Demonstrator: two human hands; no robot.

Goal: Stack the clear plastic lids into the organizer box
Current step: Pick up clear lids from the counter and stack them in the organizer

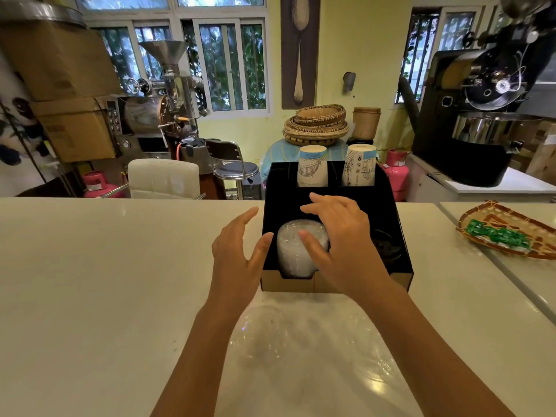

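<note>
The right hand (337, 236) is spread palm-down on the stack of clear lids (296, 251) in the organizer box (331, 284), nothing gripped; the left hand (237, 251) is held open beside it, empty; the stack's base is hidden

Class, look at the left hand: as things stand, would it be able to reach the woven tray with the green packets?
Probably not easily. The left hand sits left of the organizer box; the woven tray lies far right, beyond the box and right hand.

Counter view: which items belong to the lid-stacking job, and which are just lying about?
Job: stack of clear lids, organizer box, left hand, right hand.
Lying about: paper cups, woven tray, clear plastic wrap.
</note>
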